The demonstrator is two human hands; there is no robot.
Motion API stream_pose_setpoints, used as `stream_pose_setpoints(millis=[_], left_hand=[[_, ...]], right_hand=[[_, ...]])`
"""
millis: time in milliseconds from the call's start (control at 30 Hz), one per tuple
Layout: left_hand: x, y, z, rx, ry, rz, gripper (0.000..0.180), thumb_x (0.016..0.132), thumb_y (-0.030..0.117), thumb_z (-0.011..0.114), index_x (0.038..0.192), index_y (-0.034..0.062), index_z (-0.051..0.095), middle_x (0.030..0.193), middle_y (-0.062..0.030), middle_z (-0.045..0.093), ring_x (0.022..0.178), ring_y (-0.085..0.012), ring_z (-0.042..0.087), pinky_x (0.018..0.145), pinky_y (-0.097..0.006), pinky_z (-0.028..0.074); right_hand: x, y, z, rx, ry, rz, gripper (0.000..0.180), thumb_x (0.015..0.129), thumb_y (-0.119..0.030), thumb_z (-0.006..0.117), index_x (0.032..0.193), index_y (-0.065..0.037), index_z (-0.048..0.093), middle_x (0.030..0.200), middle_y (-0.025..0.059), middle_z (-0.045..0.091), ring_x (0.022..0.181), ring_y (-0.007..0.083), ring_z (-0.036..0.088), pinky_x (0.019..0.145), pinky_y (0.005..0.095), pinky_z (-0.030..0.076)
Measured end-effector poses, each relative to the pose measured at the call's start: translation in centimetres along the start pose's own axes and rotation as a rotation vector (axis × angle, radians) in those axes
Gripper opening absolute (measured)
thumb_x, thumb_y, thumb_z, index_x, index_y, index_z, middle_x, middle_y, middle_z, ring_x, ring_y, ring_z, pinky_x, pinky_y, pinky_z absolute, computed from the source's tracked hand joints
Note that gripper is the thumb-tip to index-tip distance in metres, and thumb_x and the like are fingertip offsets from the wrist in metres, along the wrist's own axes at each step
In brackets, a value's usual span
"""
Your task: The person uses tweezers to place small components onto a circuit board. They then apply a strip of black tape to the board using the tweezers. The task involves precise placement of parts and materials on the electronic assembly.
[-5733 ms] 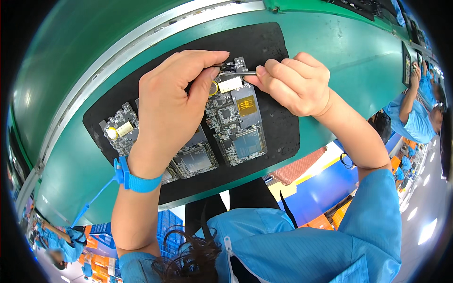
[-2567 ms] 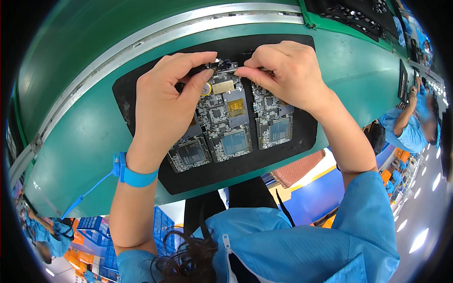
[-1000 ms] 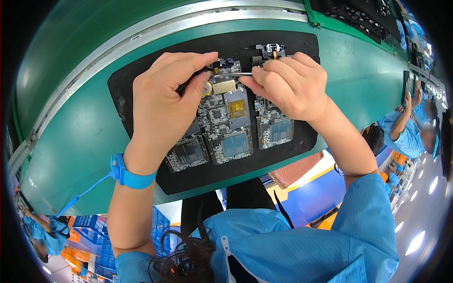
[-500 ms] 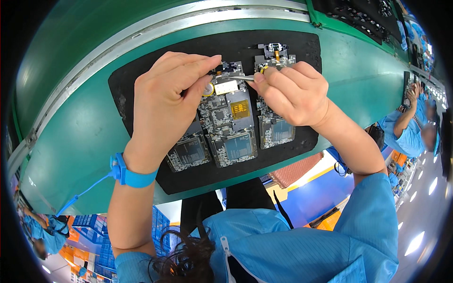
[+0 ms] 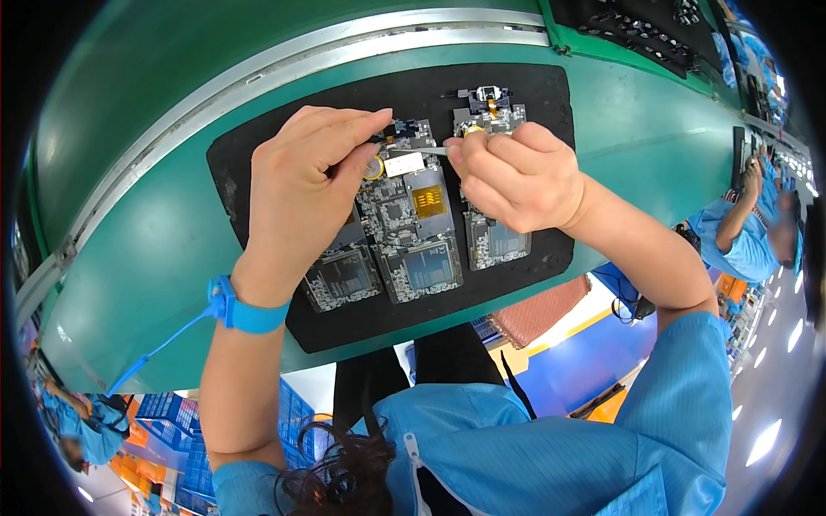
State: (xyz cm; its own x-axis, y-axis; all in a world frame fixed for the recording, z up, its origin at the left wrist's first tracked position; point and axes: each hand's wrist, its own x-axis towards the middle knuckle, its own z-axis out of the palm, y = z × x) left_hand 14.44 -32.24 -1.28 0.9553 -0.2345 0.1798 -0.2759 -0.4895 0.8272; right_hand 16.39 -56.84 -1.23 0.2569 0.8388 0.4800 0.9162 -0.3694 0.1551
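Middle board (image 5: 411,228): green-grey circuit board with a gold square patch and a white label near its top, lying on the black mat (image 5: 258,155), centre of a row of three. This is the piece being worked.

Tweezers (image 5: 419,151): thin, silvery, lying nearly level across the top end of the middle board, tips toward the white label and a small round gold part beside it.

Right hand (image 5: 516,176): fingers curled and pressed together, pinching the tweezers at their rear end. The hand rests partly over the right board (image 5: 495,241).

Left hand (image 5: 297,193): thumb and forefinger brought together at the top left corner of the middle board, steadying it or a small part there (which of the two cannot be told, as the fingertips hide it). It covers most of the left board (image 5: 340,275). Blue wrist strap (image 5: 245,311) with cord on that wrist.

Step, as judged: fine placing or seating of a small part at the board's top edge. The next move would call for a light, steady tweezer tip and the board held still.

Surround: green conveyor belt (image 5: 645,129) under the mat; another worker (image 5: 744,232) in blue at far right.
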Motion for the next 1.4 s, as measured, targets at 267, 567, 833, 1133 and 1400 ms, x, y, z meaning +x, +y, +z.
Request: stream_pose_setpoints(millis=[267, 567, 833, 1133, 1400], left_hand=[[0.0, 0.3, -0.8, 0.037, -0.072, -0.03, 0.038, 0.08, -0.005, 0.072, 0.116, 0.0068, 0.073, 0.11, -0.0102, 0.072, 0.095, -0.0215, 0.068, 0.08, -0.03, 0.054], [0.8, 0.5, -2.1, 0.12, 0.087, -0.003, 0.036, 0.086, -0.004, 0.068, 0.121, 0.0024, 0.068, 0.135, -0.012, 0.062, 0.113, -0.0235, 0.065, 0.091, -0.033, 0.054], [0.0, 2.0, -3.2, 0.068, 0.032, -0.007, 0.022, 0.088, -0.005, 0.066, 0.108, 0.0014, 0.072, 0.128, -0.0125, 0.064, 0.111, -0.0246, 0.065, 0.091, -0.033, 0.054], [0.1, 4.6, -5.1, -0.48, -0.207, -0.222, 0.065, 0.084, 0.002, 0.073, 0.144, 0.0016, 0.047, 0.14, -0.0115, 0.054, 0.122, -0.0189, 0.056, 0.097, -0.035, 0.05], [-2.8, -0.1, -7.5, -0.524, -0.142, -0.535, 0.026, 0.096, 0.016, 0.068, 0.114, -0.0032, 0.068, 0.09, -0.0039, 0.07, 0.082, -0.0083, 0.062, 0.073, -0.024, 0.05]], right_hand=[[-0.9, 0.6, -1.5, 0.078, 0.039, 0.291, 0.018, 0.075, -0.011, 0.07, 0.091, -0.01, 0.063, 0.091, 0.0015, 0.066, 0.072, 0.0159, 0.062, 0.059, 0.0291, 0.042], [-5.2, 16.2, -8.6, -0.2, 0.133, 0.978, 0.033, 0.081, -0.024, 0.077, 0.109, -0.008, 0.068, 0.099, 0.0077, 0.067, 0.083, 0.0297, 0.067, 0.075, 0.0414, 0.055], [-5.3, 20.4, -6.5, -0.234, 0.022, 0.813, 0.02, 0.077, -0.02, 0.074, 0.097, -0.016, 0.073, 0.089, 0.0, 0.067, 0.072, 0.0292, 0.068, 0.064, 0.0385, 0.056], [7.2, 4.5, -6.1, 0.984, -0.455, 0.838, 0.014, 0.086, -0.013, 0.069, 0.095, -0.002, 0.073, 0.073, 0.0131, 0.068, 0.066, 0.0207, 0.066, 0.063, 0.0336, 0.051], [9.6, -2.1, -3.0, 0.923, -0.414, 0.953, 0.043, 0.087, -0.032, 0.075, 0.113, -0.003, 0.054, 0.082, 0.016, 0.066, 0.077, 0.033, 0.067, 0.064, 0.0402, 0.05]])
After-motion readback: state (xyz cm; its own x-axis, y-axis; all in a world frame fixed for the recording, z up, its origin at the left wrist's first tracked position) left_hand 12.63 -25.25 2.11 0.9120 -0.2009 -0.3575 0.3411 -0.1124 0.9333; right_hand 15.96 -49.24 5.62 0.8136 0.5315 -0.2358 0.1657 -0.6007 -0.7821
